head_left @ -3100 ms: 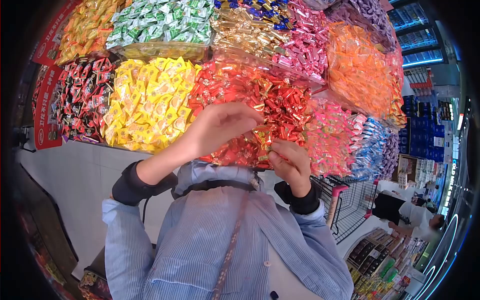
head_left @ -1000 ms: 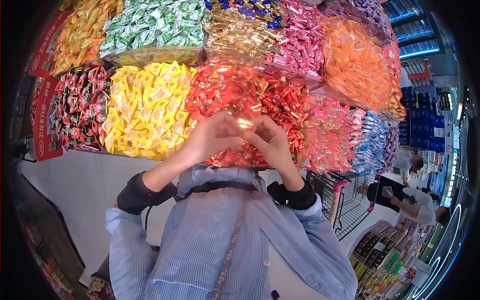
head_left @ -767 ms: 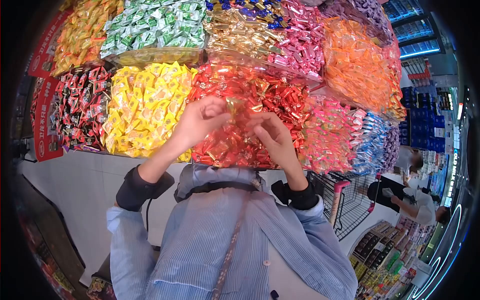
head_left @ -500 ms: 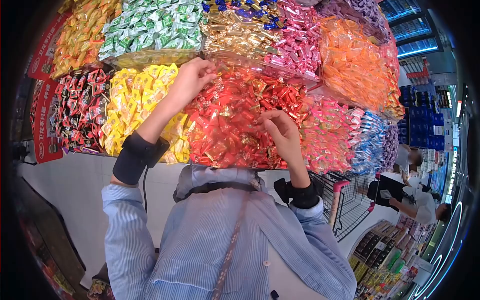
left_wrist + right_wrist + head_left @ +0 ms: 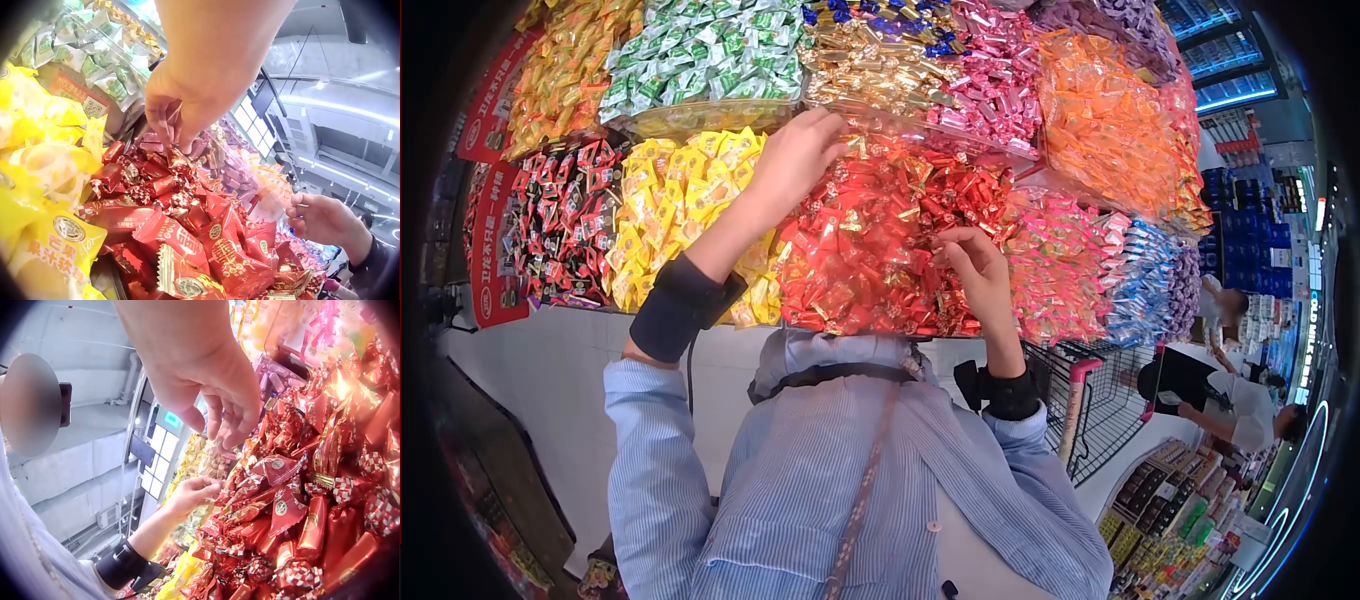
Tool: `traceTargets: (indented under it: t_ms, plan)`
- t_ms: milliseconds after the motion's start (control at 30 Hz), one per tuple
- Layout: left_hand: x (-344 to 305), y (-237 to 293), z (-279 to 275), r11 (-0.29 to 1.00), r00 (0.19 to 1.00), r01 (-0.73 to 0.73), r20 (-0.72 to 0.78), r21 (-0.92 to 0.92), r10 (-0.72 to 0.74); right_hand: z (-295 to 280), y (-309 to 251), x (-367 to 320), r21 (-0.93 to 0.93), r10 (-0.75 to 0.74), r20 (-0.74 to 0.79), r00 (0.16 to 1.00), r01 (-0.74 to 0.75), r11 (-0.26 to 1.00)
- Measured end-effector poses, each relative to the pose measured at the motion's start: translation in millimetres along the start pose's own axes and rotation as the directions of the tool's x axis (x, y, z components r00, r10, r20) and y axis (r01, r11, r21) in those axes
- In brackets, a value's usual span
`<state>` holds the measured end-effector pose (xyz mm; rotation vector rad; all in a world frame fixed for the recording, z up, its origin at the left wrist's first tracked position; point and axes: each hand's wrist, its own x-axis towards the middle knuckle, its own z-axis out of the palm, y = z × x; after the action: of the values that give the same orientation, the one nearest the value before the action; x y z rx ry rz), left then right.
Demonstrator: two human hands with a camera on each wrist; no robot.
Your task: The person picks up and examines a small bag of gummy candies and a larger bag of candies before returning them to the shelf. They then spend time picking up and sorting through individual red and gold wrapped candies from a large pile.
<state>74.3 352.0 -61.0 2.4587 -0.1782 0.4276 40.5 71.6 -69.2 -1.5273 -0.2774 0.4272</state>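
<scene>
Red wrapped candies (image 5: 840, 255) fill a front bin, some with gold or checkered ends. At its back left edge is the left hand (image 5: 795, 165); in the left wrist view its fingertips reach down to small red candies (image 5: 164, 185), thumb and fingers a little apart. Over the right part of the red heap hovers the right hand (image 5: 983, 275), its fingers loosely bent. The right wrist view shows that hand (image 5: 215, 381) above the candies (image 5: 312, 528) with nothing visible in its fingers.
Yellow candies (image 5: 665, 205) lie left of the red ones, pink candies (image 5: 1055, 270) right. Green-white (image 5: 710, 55), gold (image 5: 870, 75) and orange (image 5: 1105, 125) candies fill bins behind. A wire cart (image 5: 1100, 400) stands at the right, with people (image 5: 1250, 400) beyond.
The hands were together holding a shiny candy and have parted. The left hand has moved to the back left of the red candies, the right hand slightly right. That candy no longer shows in either hand.
</scene>
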Motion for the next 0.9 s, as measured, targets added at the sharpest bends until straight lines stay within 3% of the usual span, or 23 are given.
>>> traceTargets:
  t_ms: [133, 300, 600, 800, 900]
  plan:
    - [10.8, 17.0, 6.2, 0.975, 0.975, -0.217, 0.070, 0.050, 0.213, -1.3, 2.0, 0.5, -0.005, 0.020, 0.005, 1.000, -0.020, 1.000]
    - [18.6, 17.4, 30.8, 0.957, 0.927, -0.261, 0.310, 0.126, 0.212, 2.8, 2.5, 0.0, -0.027, -0.018, -0.003, 1.000, 0.018, 0.999]
    - [16.4, 15.0, 41.6, 0.925, 0.909, -0.376, 0.218, 0.059, 0.356, 0.3, 4.6, -1.2, 0.018, 0.010, 0.001, 1.000, -0.010, 1.000]
    - [10.4, 21.9, 29.7, 0.972, 0.936, -0.237, 0.267, -0.002, 0.229, -0.4, 5.1, 1.0, 0.012, -0.004, -0.004, 1.000, 0.004, 1.000]
    - [9.4, 29.2, 18.9, 0.955, 0.942, -0.288, 0.160, -0.069, 0.295, -0.7, 5.9, 1.7, -0.015, 0.013, 0.003, 1.000, -0.013, 1.000]
